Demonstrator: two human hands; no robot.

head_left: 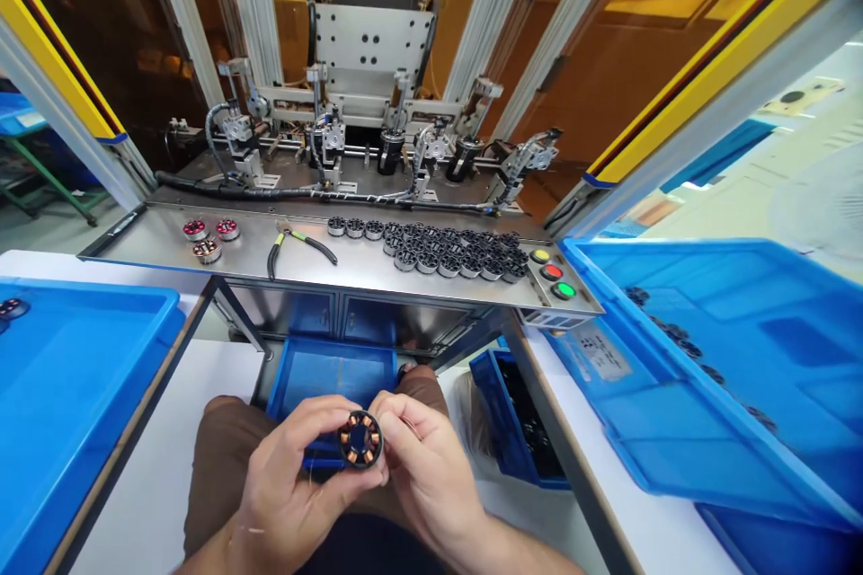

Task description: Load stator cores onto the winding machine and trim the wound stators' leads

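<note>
Over my lap, my left hand (297, 476) grips a round motor stator (360, 439) by its rim between thumb and fingers. The stator has a black outer ring, copper coils around the inside and an open centre facing me. My right hand (428, 463) is closed in a pinch at the stator's right edge, and a thin copper-coloured wire seems to stick out above its fingers. What lies between those fingertips is mostly hidden. Cutting pliers (297, 247) with black and yellow-green handles lie on the steel ledge (155, 243) ahead, away from both hands.
Rows of black-topped stators (449, 247) crowd the ledge beside yellow, red and green buttons (564, 290). Three red-and-copper ones (206, 250) sit at left. Behind stands a machine with clamps (391, 148). Blue bins flank me left (87, 377) and right (647, 413); another blue bin (337, 368) is below.
</note>
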